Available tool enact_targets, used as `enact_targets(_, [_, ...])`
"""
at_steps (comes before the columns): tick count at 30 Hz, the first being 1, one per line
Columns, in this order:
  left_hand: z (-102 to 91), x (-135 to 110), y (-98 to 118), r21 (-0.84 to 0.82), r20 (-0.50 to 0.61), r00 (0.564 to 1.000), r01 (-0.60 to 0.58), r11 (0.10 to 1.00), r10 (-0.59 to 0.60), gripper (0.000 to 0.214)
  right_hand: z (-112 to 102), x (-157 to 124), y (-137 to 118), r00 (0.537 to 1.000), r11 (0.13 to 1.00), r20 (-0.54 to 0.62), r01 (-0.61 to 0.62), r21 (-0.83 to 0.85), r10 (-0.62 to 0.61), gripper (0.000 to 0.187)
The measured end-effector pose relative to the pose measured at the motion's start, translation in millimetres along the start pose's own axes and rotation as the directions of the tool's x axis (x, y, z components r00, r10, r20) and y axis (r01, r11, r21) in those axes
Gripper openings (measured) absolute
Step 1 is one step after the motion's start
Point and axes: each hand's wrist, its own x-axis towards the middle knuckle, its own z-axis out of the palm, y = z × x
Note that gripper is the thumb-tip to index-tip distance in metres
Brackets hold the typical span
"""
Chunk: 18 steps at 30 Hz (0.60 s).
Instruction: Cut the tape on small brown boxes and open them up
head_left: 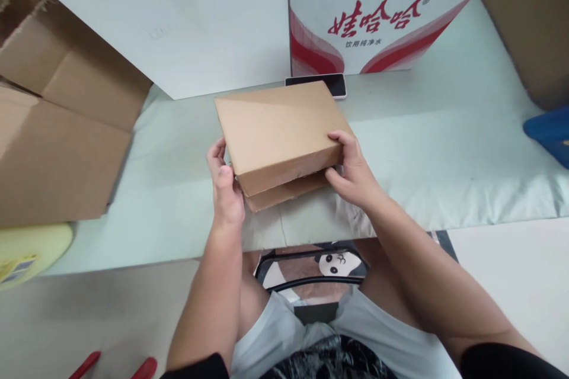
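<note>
A small brown cardboard box (282,127) is between my two hands, just above the cloth-covered table (427,148). Its broad face is turned up, and a gap with a lower flap (288,192) shows along the side nearest me. My left hand (226,186) grips the left end, thumb in front and some fingers hidden behind the edge. On the right end, my right hand (353,169) has its fingers over the top corner and its thumb by the gap. The inside of the box cannot be made out.
Behind stand a large white box (178,23) and a white-and-red water carton (368,23), with a dark-screened phone (338,84) before them. Brown cartons (66,148) flank the left. A yellow container (31,251) is at the left edge, a blue object (551,133) at the right.
</note>
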Motion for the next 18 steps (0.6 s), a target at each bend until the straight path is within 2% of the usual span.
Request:
enact_targets(5, [0.3,0.6,-1.1,0.025,-0.020,1.000,0.004,1.000,-0.003,0.066,0.4,-0.1,0.2,1.000,1.000,-0.003,0.003,-0.009,-0.003,0.070])
enact_targets(13, [-0.7,2.2,-4.6,-0.055,0.045,0.991,-0.126,0.990,0.129,0.070,1.2,0.2,0.7,0.999,0.999,-0.025,0.041,-0.021,-0.041,0.070])
enact_targets(18, [-1.3,2.1,-6.4,-0.007,0.072,0.990,-0.124,0.992,0.124,0.074,1.7,-0.3,0.8,0.999,0.999,-0.025,0.044,-0.031,-0.045,0.070])
